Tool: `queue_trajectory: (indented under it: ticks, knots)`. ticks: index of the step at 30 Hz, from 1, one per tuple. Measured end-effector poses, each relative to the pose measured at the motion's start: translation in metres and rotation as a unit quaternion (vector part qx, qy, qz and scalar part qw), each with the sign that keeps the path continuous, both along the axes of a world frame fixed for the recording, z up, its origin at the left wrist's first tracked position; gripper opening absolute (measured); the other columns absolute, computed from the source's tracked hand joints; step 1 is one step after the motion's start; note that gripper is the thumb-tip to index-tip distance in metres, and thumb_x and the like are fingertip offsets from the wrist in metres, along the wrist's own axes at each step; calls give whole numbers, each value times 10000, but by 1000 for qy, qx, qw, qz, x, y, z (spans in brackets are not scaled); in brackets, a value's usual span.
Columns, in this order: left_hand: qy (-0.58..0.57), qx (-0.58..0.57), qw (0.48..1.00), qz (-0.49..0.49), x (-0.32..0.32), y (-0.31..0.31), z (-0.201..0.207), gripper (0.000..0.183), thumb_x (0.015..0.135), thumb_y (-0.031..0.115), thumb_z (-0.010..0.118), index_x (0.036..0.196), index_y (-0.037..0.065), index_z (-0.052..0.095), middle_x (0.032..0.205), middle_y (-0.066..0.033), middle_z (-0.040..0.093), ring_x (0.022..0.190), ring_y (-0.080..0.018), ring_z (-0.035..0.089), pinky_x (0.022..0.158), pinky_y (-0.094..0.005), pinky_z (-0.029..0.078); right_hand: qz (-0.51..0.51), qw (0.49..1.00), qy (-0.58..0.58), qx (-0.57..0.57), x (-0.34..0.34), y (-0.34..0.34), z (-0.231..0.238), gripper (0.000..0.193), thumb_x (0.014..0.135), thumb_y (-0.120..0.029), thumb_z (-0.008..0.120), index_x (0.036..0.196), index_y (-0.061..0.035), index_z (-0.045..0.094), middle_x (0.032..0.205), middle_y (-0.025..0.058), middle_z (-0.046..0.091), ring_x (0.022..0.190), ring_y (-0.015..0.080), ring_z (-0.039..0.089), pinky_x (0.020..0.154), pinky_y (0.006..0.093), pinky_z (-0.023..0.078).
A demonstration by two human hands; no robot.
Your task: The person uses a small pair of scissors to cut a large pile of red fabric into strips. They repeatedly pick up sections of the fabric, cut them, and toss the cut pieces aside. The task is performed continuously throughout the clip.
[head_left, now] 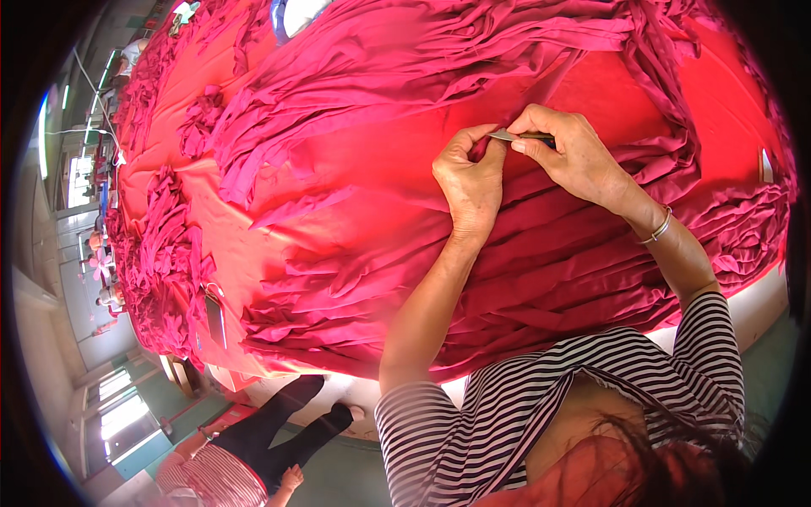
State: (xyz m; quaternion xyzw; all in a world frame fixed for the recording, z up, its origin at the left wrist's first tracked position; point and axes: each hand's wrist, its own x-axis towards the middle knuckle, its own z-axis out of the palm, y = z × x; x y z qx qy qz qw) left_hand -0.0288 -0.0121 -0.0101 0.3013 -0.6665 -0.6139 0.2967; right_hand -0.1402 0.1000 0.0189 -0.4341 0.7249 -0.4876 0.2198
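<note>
Both of my hands meet over a wide spread of red and dark red cloth point(380, 211). In my right hand point(579, 156), between thumb and fingers, is a small cutting tool point(504, 135) with a pointed metal blade and a dark handle; its exact kind is partly hidden. The blade points left, at the fingertips of my left hand point(473, 188). Those fingers are pinched together, and a bit of dark red cloth shows among them. Whether a thread lies at the blade is too small to make out. Long gathered folds point(405, 287) run below my wrists.
A dark flat object point(215, 317) like a phone rests on the cloth at left. At the top edge is a blue and white item point(296, 13). A small white piece point(766, 166) sits far right. Another person point(224, 473) is at lower left, beside the table.
</note>
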Motion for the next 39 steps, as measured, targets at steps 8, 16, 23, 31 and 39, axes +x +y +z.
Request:
queue_trajectory:
  ticks: [8, 16, 23, 31, 39]
  knots:
    - [0, 14, 1000, 5, -1, 1, 4, 115, 841, 32, 725, 931, -39, 712, 832, -26, 690, 752, -64, 593, 711, -221, 487, -39, 998, 36, 25, -29, 11, 10, 144, 897, -97, 648, 984, 17, 636, 814, 125, 674, 723, 174, 618, 685, 316, 481]
    - [-31, -73, 997, 6, -1, 5, 3, 117, 807, 62, 754, 892, -10, 717, 730, 5, 643, 664, -48, 521, 624, -222, 438, 65, 988, 116, 79, -49, 4, 23, 158, 865, -123, 671, 920, 12, 611, 824, 124, 673, 766, 287, 638, 709, 383, 490]
    - [-36, -91, 995, 8, -1, 5, 2, 117, 804, 74, 752, 885, 0, 713, 634, 29, 558, 596, -41, 455, 549, -231, 389, 151, 957, 122, 217, -71, -23, 42, 140, 840, -92, 695, 903, 14, 628, 886, 139, 675, 866, 280, 647, 774, 384, 492]
    - [-42, -89, 995, 6, 0, 5, 3, 107, 809, 84, 747, 888, 19, 715, 603, 43, 504, 559, -44, 419, 507, -241, 351, 238, 933, 36, 269, -84, -42, 50, 99, 794, -48, 656, 858, 27, 667, 742, 76, 692, 690, 138, 638, 629, 301, 476]
    - [-48, -81, 996, 1, 1, 4, 2, 108, 809, 95, 747, 879, 20, 715, 608, 28, 520, 567, -51, 437, 511, -248, 365, 247, 930, 21, 273, -80, -40, 52, 130, 810, -71, 659, 892, 29, 673, 772, 65, 685, 689, 139, 628, 655, 290, 485]
